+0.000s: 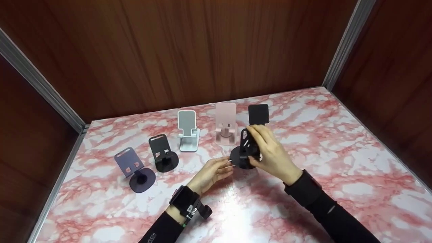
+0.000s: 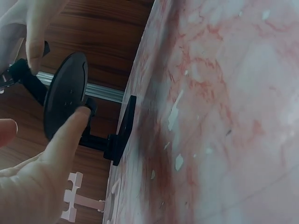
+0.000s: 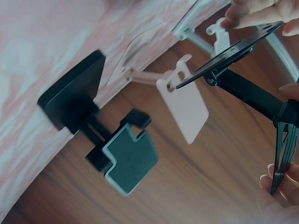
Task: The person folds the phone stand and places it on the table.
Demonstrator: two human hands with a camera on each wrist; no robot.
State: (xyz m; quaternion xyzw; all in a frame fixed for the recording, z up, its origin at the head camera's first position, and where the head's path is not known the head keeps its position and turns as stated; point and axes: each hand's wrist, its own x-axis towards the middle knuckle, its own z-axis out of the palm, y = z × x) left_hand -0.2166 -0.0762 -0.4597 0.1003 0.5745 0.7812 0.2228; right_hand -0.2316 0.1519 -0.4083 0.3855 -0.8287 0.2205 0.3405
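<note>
My right hand [image 1: 275, 155] grips the slotted upper plate of a black phone stand [image 1: 244, 153] with a round base. Fingers lie along the plate's top and the thumb is low at its side. The round base is tipped in the left wrist view. My left hand [image 1: 212, 172] reaches the near left rim of that base with extended fingers. One straight finger [image 2: 70, 133] lies against the disc's underside, while the thumb stays apart from it. The holder's arm and slotted plate [image 3: 282, 149] show in the right wrist view, with right-hand fingertips around the plate.
Behind the held stand is another black stand [image 1: 259, 114], with a pink stand [image 1: 225, 114] beside it. Farther left are a white-and-grey stand [image 1: 187, 121], a black round-based stand [image 1: 160, 146] and a purple stand [image 1: 130, 162]. Wood-grain panels [image 1: 202, 50] enclose the marbled table [image 1: 320, 141].
</note>
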